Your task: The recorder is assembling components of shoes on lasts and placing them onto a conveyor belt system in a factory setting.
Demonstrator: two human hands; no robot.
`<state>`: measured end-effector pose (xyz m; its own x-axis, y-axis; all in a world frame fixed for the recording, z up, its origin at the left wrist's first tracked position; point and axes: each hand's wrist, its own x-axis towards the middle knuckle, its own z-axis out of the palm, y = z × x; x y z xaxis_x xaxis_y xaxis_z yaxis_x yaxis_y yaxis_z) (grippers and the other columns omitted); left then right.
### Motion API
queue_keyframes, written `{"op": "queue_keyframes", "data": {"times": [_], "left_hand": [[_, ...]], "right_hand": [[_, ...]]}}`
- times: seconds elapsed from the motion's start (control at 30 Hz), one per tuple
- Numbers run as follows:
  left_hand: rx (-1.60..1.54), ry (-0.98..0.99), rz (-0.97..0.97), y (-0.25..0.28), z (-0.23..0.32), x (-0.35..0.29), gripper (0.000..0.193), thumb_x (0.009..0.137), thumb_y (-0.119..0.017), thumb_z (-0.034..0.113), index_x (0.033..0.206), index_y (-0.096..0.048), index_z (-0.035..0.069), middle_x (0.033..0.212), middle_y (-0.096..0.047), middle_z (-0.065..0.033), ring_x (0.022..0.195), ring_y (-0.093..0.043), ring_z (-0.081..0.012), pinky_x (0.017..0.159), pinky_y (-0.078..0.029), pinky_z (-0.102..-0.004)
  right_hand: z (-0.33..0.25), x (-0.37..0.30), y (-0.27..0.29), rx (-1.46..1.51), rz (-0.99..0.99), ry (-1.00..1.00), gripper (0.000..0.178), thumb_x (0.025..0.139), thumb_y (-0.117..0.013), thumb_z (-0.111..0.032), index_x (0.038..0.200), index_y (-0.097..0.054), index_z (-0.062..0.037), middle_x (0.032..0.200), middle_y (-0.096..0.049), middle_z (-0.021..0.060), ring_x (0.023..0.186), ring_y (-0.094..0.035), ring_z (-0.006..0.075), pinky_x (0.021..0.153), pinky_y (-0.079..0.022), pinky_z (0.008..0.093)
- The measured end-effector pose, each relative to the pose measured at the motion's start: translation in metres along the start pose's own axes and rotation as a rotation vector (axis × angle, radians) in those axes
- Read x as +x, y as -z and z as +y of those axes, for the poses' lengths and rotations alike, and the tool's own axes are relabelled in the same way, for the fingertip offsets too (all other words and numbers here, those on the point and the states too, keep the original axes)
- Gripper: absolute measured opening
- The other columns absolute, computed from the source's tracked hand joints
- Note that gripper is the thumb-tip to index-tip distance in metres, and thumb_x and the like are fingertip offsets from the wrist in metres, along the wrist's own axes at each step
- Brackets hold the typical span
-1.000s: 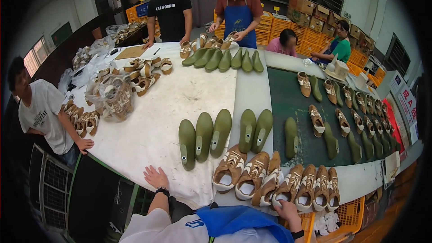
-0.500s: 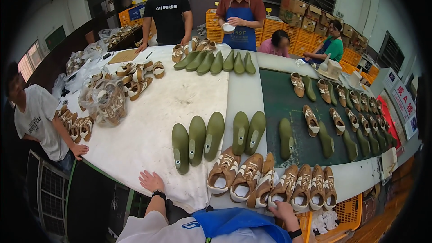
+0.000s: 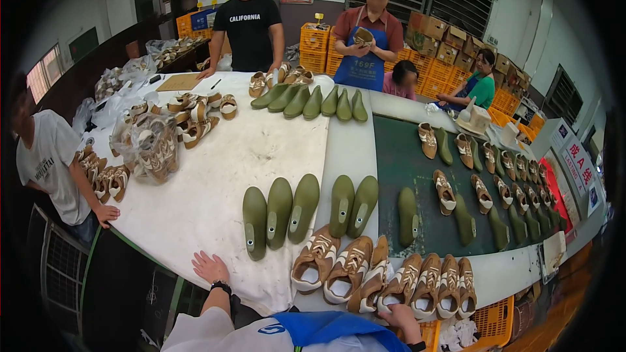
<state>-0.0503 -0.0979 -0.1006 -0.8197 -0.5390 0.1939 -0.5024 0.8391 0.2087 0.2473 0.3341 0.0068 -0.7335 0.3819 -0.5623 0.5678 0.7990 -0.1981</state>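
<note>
My left hand [image 3: 210, 268] lies flat on the white cloth [image 3: 215, 215] at the table's near edge, fingers spread, holding nothing. At the near right, my right hand [image 3: 399, 319] grips the heel of a brown and white sneaker [image 3: 404, 277], part of its fingers hidden by the shoe. This sneaker stands in a row of similar sneakers [image 3: 315, 254], laces away from me and heels toward me. Just beyond the row stand several green shoe lasts [image 3: 280, 212], toes pointing away. One sneaker [image 3: 372, 280] in the row is tilted on its side.
More lasts [image 3: 313, 102] line the far side. On the right, a dark green belt [image 3: 404, 150] carries sneakers and lasts. A plastic bag of shoes [image 3: 151, 146] sits at left. Co-workers stand around the table; one in a blue apron [image 3: 362, 72] handles a shoe. An orange crate [image 3: 493, 322] is below.
My view has shifted slightly, while both hands keep their places on the cloth and at the sneaker. The co-worker in the apron has raised and turned the shoe they hold.
</note>
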Motion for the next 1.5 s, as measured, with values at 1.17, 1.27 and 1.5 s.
{"op": "queue_keyframes", "data": {"times": [1.17, 1.27, 1.5], "left_hand": [[-0.02, 0.049, -0.075, 0.019, 0.019, 0.0, 0.05, 0.084, -0.044, 0.028, 0.128, -0.038, 0.003, 0.139, -0.029, -0.0138, 0.129, -0.023, -0.0321, 0.105, -0.018, -0.0459], [0.062, 0.032, -0.047, 0.002, 0.004, -0.002, 0.051, 0.085, -0.043, 0.03, 0.128, -0.038, 0.004, 0.138, -0.031, -0.0129, 0.127, -0.027, -0.0322, 0.103, -0.021, -0.0463], [0.138, 0.031, 0.03, -0.007, 0.008, -0.001, 0.046, 0.085, -0.041, 0.031, 0.125, -0.041, 0.008, 0.135, -0.036, -0.0104, 0.124, -0.032, -0.032, 0.098, -0.028, -0.0461]], "right_hand": [[0.005, 0.011, -0.013, -0.068, -0.011, -0.036, 0.057, 0.069, -0.056, -0.059, 0.094, -0.065, -0.009, 0.09, -0.063, 0.0177, 0.087, -0.06, 0.0337, 0.076, -0.047, 0.0401], [0.004, 0.008, -0.011, -0.042, -0.001, 0.004, 0.053, 0.071, -0.055, -0.057, 0.096, -0.064, -0.0106, 0.087, -0.063, 0.0164, 0.083, -0.06, 0.0332, 0.073, -0.048, 0.0412], [0.0, 0.01, -0.006, -0.036, -0.034, -0.018, 0.05, 0.072, -0.058, -0.053, 0.099, -0.064, -0.0122, 0.091, -0.064, 0.0144, 0.085, -0.061, 0.032, 0.075, -0.048, 0.04]]}}
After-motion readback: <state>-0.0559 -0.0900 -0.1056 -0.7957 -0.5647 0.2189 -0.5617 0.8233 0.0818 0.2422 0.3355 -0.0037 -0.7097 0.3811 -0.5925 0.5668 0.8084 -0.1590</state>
